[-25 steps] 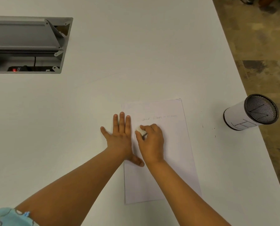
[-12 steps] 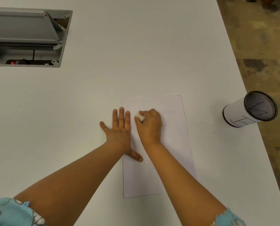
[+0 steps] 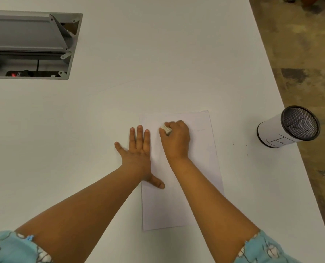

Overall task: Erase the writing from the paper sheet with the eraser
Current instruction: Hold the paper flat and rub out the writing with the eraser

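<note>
My flat, open left hand (image 3: 137, 154) pins the thin, crumple-prone paper sheet (image 3: 201, 168) while my right hand (image 3: 175, 138) pinches the small eraser (image 3: 166, 128).

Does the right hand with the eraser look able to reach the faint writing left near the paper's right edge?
Probably yes. The right hand, gripping the small white eraser, sits just left of the faint pencil writing on the white paper sheet, with bare paper between them.

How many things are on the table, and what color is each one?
White things: 3 - flat white paper sheet, small white ribbed eraser in the right hand, white cylindrical pen cup with black mesh.
Grey things: 1 - grey metal cable hatch.
Total: 4
</note>
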The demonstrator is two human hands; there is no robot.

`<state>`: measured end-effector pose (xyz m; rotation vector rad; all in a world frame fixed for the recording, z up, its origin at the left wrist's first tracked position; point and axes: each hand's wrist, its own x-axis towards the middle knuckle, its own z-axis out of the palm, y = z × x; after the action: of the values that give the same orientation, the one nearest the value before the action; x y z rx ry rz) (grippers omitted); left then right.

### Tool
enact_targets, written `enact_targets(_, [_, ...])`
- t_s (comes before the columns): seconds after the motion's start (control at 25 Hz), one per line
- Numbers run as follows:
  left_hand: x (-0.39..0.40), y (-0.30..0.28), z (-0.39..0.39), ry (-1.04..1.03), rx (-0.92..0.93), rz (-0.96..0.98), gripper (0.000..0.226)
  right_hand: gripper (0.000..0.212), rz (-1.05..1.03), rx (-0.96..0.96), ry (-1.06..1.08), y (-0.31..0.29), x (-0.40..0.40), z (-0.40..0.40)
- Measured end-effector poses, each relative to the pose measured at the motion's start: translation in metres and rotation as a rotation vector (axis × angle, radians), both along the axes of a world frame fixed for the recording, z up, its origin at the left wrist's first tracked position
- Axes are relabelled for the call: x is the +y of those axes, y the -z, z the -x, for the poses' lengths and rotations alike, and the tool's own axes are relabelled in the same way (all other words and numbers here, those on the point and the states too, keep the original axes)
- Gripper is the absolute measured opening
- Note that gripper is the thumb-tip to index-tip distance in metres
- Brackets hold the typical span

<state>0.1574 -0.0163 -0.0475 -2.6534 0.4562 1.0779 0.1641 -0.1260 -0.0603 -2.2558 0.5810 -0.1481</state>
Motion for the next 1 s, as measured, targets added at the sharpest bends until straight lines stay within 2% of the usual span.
enact_targets(0.08, [0.0, -0.001, 0.001, 0.0, 0.002, -0.001, 0.158, 0.026, -0.008, 0.01, 0.006, 0.0, -0.002, 0.0])
enact_targets(0.24, [-0.001, -0.001, 0.001, -0.004, -0.008, -0.006, 0.158, 0.025, -0.018, -0.015, 0.057, 0.0, 0.003, 0.051])
enact_targets(0.48, [-0.002, -0.005, 0.0, 0.007, 0.01, -0.039, 0.158, 0.025, -0.02, 0.006, 0.029, -0.002, -0.005, -0.005])
enact_targets(0.68, [-0.004, -0.006, 0.0, 0.003, 0.019, -0.053, 0.159, 0.024, -0.007, -0.017, 0.048, 0.0, -0.001, 0.046])
enact_targets(0.88, [-0.004, -0.006, 0.0, 0.005, 0.016, -0.046, 0.157, 0.026, -0.007, 0.012, 0.047, -0.003, -0.012, 0.0])
enact_targets(1.0, [-0.004, -0.006, 0.0, 0.003, 0.014, -0.044, 0.158, 0.025, -0.017, 0.005, 0.084, -0.002, -0.01, 0.03])
